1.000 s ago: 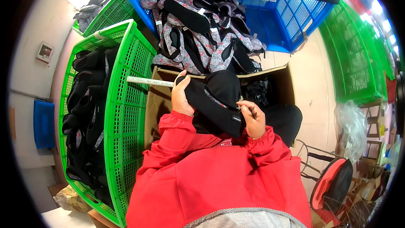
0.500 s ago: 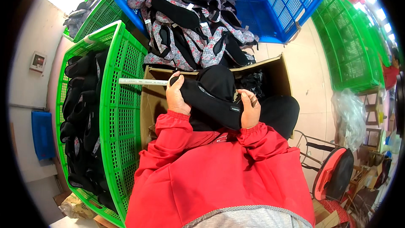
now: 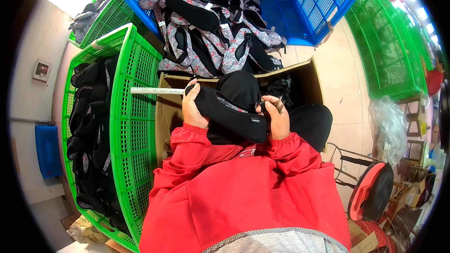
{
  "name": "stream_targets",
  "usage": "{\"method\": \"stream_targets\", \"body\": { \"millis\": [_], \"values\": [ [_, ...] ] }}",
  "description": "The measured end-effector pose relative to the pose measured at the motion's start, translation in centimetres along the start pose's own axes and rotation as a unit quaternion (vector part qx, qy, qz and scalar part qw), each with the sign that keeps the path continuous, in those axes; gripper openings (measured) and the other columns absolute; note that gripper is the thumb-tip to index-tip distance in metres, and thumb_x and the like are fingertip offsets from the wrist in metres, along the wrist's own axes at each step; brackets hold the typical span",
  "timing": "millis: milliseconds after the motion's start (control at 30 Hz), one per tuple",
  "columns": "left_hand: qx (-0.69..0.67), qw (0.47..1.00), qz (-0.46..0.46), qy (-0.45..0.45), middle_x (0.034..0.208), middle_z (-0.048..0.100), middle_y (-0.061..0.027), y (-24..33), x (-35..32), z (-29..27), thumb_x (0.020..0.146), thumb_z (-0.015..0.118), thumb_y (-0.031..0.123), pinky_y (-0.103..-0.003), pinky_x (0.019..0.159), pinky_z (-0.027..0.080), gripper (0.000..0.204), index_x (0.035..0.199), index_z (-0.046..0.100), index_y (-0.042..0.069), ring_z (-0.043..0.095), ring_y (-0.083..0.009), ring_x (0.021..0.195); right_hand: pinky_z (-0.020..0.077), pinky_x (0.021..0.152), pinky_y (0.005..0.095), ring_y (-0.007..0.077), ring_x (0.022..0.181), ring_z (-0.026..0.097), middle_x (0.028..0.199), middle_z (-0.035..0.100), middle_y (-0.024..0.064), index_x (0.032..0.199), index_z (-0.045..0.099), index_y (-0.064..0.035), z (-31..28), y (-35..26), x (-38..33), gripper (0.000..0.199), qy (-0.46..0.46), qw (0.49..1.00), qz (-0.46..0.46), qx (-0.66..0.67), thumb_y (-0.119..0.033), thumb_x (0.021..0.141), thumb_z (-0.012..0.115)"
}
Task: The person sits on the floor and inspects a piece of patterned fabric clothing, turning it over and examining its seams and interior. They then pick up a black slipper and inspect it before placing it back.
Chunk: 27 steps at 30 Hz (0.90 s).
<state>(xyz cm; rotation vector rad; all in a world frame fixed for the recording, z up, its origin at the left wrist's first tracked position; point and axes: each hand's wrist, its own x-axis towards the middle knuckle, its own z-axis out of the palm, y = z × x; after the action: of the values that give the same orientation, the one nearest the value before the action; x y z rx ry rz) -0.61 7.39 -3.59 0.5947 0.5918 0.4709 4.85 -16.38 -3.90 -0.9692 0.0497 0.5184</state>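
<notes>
A black fabric slipper with a small dark label lies across my lap, and floral lining shows in its opening. My left hand is closed round its left end. From behind that hand a thin white tube sticks out to the left; its other end is hidden. At the slipper's right end is my right hand, its fingers curled round a small dark metal tool, perhaps thread snips. Whether these fingers also grip the slipper cannot be told.
An open cardboard box surrounds my knees. On the left stands a green crate of black slippers. Ahead, floral slippers pile against a blue crate. A red and black stool is at the right.
The slipper has shifted slightly left and turned, so more floral lining shows. My right fingers have lifted a little from its edge, and the metal tool shows more.
</notes>
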Motion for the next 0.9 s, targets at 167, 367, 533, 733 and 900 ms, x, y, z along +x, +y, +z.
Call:
{"method": "stream_targets", "body": {
  "millis": [167, 367, 533, 733, 900],
  "values": [
    [0.005, 1.000, -0.004, -0.026, 0.095, 0.064, -0.0082, 0.6, -0.5, 0.5, 0.092, 0.058, 0.015, -0.041, 0.080, 0.054, 0.030, 0.121, 0.055, 0.011, 0.066, -0.0260, 0.086, 0.0481, 0.063, 0.0219, 0.0102, 0.072, 0.060, 0.092, 0.068, 0.0077, 0.115, 0.058, -0.0049, -0.5, 0.1, 0.3, 0.020, -0.012, 1.000, 0.003, 0.000, -0.011, 0.097, 0.056],
    [-0.017, 0.983, 0.040, -0.181, 0.111, 0.059, -0.0119, 1.9, -2.8, 2.7, 0.087, 0.062, 0.012, -0.041, 0.088, 0.053, 0.055, 0.138, 0.041, 0.006, 0.060, -0.0246, 0.099, 0.0364, 0.049, 0.0156, 0.0074, 0.075, 0.061, 0.098, 0.069, 0.0070, 0.114, 0.059, -0.0068, -1.2, -0.8, 0.4, 0.021, -0.011, 0.998, 0.053, -0.040, -0.013, 0.095, 0.060],
    [-0.021, 0.978, 0.049, -0.201, 0.117, 0.057, -0.0139, 2.1, -3.3, 3.7, 0.084, 0.065, 0.011, -0.042, 0.089, 0.054, 0.060, 0.139, 0.039, 0.005, 0.059, -0.0250, 0.103, 0.0446, 0.061, 0.0186, 0.0092, 0.083, 0.062, 0.103, 0.068, 0.0069, 0.115, 0.060, -0.0049, -1.6, -0.5, 0.5, 0.023, -0.056, 0.993, 0.062, -0.084, -0.014, 0.094, 0.062],
    [0.020, 0.984, 0.045, -0.172, 0.119, 0.056, -0.0149, 2.0, -3.3, 3.4, 0.087, 0.061, 0.013, -0.044, 0.091, 0.052, 0.056, 0.139, 0.039, 0.006, 0.057, -0.0256, 0.108, 0.0477, 0.084, 0.0231, 0.0092, 0.094, 0.060, 0.105, 0.065, 0.0035, 0.115, 0.060, -0.0007, -1.1, -0.7, 0.3, 0.028, -0.123, 0.967, 0.100, -0.201, -0.008, 0.089, 0.068],
    [0.039, 0.984, 0.056, -0.166, 0.120, 0.057, -0.0145, 1.7, -3.3, 3.5, 0.087, 0.061, 0.013, -0.042, 0.091, 0.052, 0.056, 0.138, 0.040, 0.005, 0.057, -0.0245, 0.108, 0.0452, 0.072, 0.0218, 0.0049, 0.078, 0.055, 0.086, 0.063, -0.0026, 0.099, 0.066, -0.0023, -2.2, 0.5, 0.5, 0.019, -0.128, 0.945, 0.098, -0.285, -0.005, 0.082, 0.073]
  ]
}}
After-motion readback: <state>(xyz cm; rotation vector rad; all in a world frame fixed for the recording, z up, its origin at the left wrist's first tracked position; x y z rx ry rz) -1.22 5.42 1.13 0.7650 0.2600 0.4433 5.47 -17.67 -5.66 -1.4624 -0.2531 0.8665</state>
